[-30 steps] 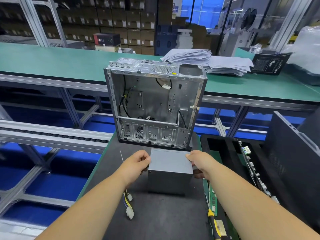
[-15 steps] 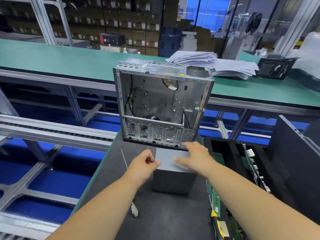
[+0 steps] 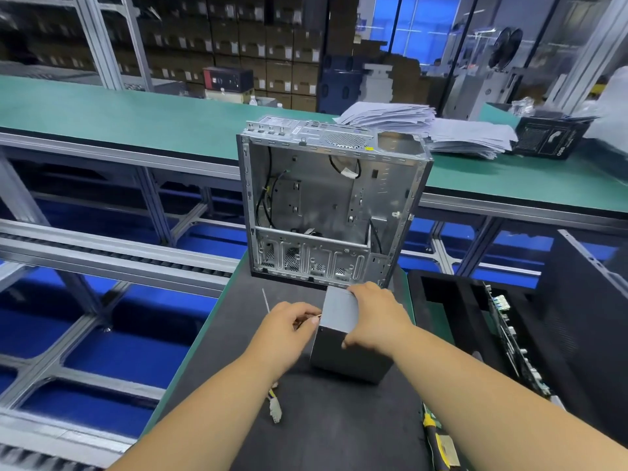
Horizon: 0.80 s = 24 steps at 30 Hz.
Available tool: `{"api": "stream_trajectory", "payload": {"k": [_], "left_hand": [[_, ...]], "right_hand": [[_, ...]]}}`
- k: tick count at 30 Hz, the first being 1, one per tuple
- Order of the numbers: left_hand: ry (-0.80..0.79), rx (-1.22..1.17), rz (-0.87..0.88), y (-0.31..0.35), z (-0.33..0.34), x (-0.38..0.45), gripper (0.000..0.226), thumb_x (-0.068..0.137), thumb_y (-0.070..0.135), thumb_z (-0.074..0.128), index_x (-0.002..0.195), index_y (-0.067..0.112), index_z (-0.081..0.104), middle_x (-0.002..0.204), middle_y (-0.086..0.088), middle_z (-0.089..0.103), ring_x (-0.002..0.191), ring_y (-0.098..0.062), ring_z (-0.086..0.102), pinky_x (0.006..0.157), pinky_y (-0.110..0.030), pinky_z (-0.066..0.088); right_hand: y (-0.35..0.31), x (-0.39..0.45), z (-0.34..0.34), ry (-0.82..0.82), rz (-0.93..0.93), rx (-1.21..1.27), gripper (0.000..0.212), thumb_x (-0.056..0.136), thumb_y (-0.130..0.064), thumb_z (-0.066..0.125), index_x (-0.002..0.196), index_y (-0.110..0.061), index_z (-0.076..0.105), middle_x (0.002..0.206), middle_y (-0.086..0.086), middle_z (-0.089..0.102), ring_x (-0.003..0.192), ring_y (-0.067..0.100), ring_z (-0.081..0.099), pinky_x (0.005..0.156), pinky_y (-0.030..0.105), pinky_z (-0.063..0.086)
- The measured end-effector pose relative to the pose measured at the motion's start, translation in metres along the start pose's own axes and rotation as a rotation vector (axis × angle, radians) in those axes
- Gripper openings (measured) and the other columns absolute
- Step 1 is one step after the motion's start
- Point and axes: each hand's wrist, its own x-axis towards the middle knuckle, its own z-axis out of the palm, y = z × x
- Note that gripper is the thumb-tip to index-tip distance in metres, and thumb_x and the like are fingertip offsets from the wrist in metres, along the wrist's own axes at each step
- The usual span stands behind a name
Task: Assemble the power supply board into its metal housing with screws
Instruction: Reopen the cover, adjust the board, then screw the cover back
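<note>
While half a sec ago R hand lay flat on top of PSU box, now right hand (image 3: 375, 316) wraps over box top, thumb down near face; left hand (image 3: 287, 326) pinches its L edge. Power supply (image 3: 343, 351) on dark mat (image 3: 238, 334), yawed, near corner toward viewer. Judgement: being turned for insertion. Long axis runs 6-to-12 o'clock, far end touching-close to open metal housing (image 3: 326, 198) at 12. Cable plug (image 3: 275, 411) trails at 7.
</note>
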Motion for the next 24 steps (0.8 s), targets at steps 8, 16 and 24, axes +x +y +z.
{"api": "stream_trajectory", "payload": {"k": [8,16,24], "left_hand": [[0.276,-0.013,0.17,0.006,-0.006,-0.007,0.013,0.086,0.031,0.065,0.084,0.034,0.053,0.084,0.014,0.054,0.076,-0.004,0.051,0.069,-0.018,0.043],[0.037,-0.106,-0.276,-0.005,0.015,0.004,0.05,0.07,0.059,0.076,0.064,0.02,0.045,0.052,0.013,0.053,0.054,-0.009,0.046,0.055,-0.026,0.036],[-0.311,-0.622,-0.303,-0.005,0.011,0.011,0.08,0.056,0.062,0.08,0.124,0.027,0.057,0.12,0.01,0.069,0.112,-0.009,0.064,0.101,-0.034,0.048]], "right_hand": [[0.027,-0.014,-0.028,0.072,0.245,0.519,0.099,0.047,-0.04,0.093,0.135,-0.026,0.048,0.129,-0.005,0.048,0.11,0.02,0.054,0.09,0.039,0.05],[0.033,-0.031,-0.038,0.077,0.273,0.77,0.101,0.032,-0.046,0.088,0.125,-0.03,0.052,0.122,-0.011,0.052,0.108,0.015,0.056,0.097,0.042,0.049],[0.044,-0.042,-0.033,-0.01,0.328,1.292,0.067,0.063,0.001,0.087,0.122,-0.005,0.057,0.119,0.017,0.065,0.1,0.032,0.069,0.087,0.047,0.058]]}}
